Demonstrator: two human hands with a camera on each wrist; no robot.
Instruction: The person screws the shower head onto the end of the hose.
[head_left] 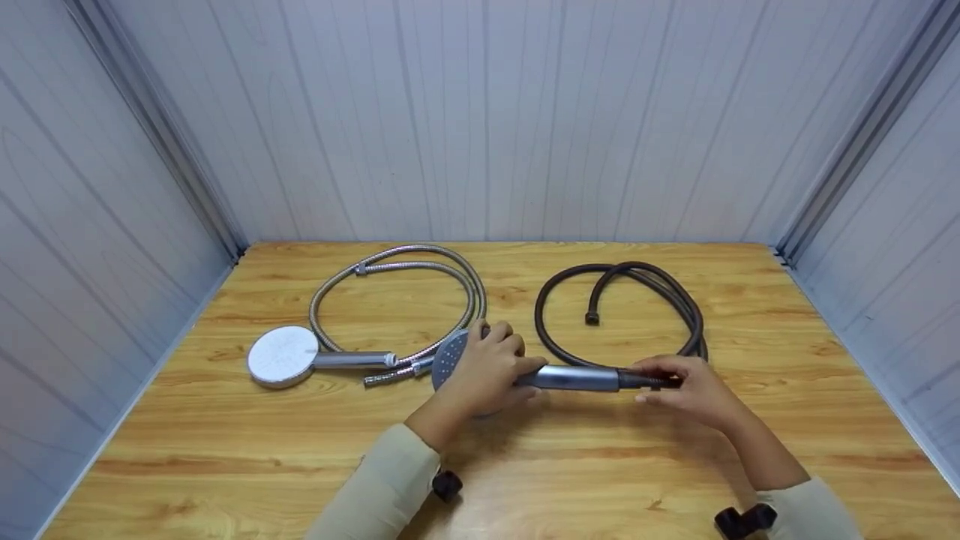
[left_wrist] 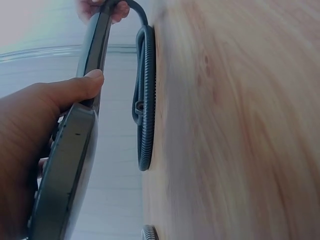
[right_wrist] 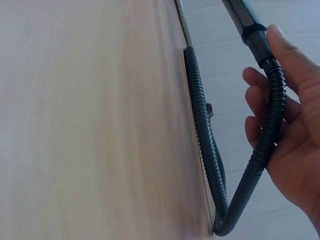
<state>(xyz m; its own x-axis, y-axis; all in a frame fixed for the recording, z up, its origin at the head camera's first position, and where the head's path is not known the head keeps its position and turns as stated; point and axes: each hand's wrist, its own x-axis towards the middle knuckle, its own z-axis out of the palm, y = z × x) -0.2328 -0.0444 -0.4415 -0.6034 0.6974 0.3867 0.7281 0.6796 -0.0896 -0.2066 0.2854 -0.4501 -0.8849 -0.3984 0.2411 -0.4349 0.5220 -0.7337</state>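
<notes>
My left hand (head_left: 487, 369) grips a dark grey shower head (head_left: 579, 378) where the round spray face meets the handle. In the left wrist view the thumb (left_wrist: 82, 91) lies along its neck. The handle points right, raised a little above the table. At the handle's end, my right hand (head_left: 697, 396) holds the black shower hose (right_wrist: 277, 95) by its connector (right_wrist: 260, 47); the thumb presses the connector and the fingers curl behind the hose. Connector and handle meet end to end. The rest of the hose lies coiled behind, its free-end nut (head_left: 592, 318) inside the loop.
To the left lies a second shower head (head_left: 283, 355) with a white face and silver handle. A silver metal hose (head_left: 425, 248) is coiled behind it, near the left hand. The wooden table (head_left: 225, 457) is enclosed by pale panel walls (head_left: 480, 120) at the back and sides.
</notes>
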